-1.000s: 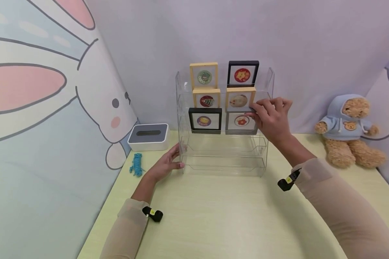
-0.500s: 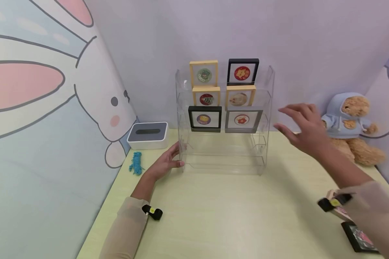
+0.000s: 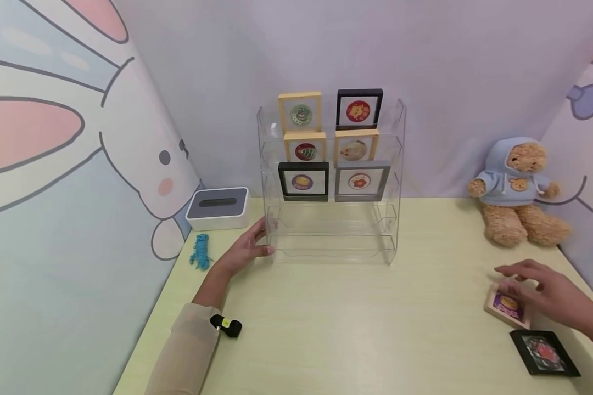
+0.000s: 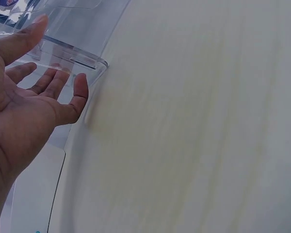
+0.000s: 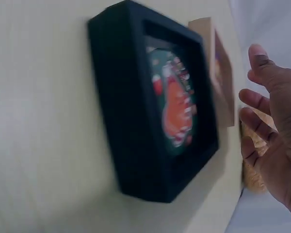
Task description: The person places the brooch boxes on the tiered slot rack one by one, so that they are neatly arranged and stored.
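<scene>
A clear acrylic display rack (image 3: 331, 255) stands on the table with small framed pictures on its upper tiers. My left hand (image 3: 246, 255) rests against the rack's lower left side, thumb near its front edge. In the left wrist view its fingers (image 4: 80, 97) are spread and loosely bent beside the clear plastic. At the right, my right hand (image 3: 548, 291) hovers over a small wood-framed picture (image 3: 508, 305) with a purple design, partly covering it. The right wrist view shows the fingers apart from both frames. A black-framed picture (image 3: 544, 353) lies nearer the table's front.
A white box with a grey slotted top (image 3: 218, 209) and a blue rope bundle (image 3: 202, 252) lie left of the rack. At the back right sits a teddy bear (image 3: 516, 192) in a blue hoodie. A bunny-patterned wall (image 3: 138, 164) borders the left side.
My right hand has let go of the grey-framed picture, which stays on the rack's third tier, and has moved right and down to the loose frames. The left hand stays at the rack.
</scene>
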Action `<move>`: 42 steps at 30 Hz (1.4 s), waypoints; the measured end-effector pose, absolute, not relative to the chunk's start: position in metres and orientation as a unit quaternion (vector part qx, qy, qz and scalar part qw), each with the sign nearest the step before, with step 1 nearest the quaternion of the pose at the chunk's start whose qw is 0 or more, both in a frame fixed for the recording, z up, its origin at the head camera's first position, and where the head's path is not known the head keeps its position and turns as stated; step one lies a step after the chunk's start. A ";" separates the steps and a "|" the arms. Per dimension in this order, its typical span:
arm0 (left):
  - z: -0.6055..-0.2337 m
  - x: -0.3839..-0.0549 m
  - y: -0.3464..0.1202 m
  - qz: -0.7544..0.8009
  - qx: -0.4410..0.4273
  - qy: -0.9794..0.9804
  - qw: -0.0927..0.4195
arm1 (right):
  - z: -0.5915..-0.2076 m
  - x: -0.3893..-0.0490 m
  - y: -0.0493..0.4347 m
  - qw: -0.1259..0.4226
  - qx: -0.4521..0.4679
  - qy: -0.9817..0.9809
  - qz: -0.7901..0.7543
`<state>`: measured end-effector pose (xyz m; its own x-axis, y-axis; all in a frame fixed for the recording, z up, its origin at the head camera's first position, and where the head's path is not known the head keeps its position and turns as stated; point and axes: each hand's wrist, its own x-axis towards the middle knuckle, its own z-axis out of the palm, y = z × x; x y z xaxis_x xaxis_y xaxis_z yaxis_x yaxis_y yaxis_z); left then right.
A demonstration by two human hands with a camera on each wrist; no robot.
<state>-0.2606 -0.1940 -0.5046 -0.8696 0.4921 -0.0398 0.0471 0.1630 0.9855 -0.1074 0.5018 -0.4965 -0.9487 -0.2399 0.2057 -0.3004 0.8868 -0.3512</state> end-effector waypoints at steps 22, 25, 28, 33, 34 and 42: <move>-0.502 -0.259 -0.194 0.625 0.173 0.739 0.185 | -0.521 -0.108 0.503 0.074 0.224 -0.933 0.273; -0.502 -0.259 -0.193 0.626 0.171 0.738 0.186 | -0.522 -0.108 0.505 0.068 0.211 -0.937 0.272; -0.502 -0.259 -0.194 0.628 0.173 0.735 0.186 | -0.523 -0.107 0.505 0.059 0.197 -0.939 0.275; -0.503 -0.259 -0.194 0.626 0.179 0.736 0.183 | -0.524 -0.106 0.503 0.057 0.192 -0.939 0.280; -0.503 -0.259 -0.195 0.626 0.179 0.737 0.182 | -0.525 -0.107 0.503 0.061 0.191 -0.939 0.280; -0.504 -0.258 -0.195 0.622 0.186 0.739 0.177 | -0.528 -0.106 0.505 0.082 0.183 -0.945 0.257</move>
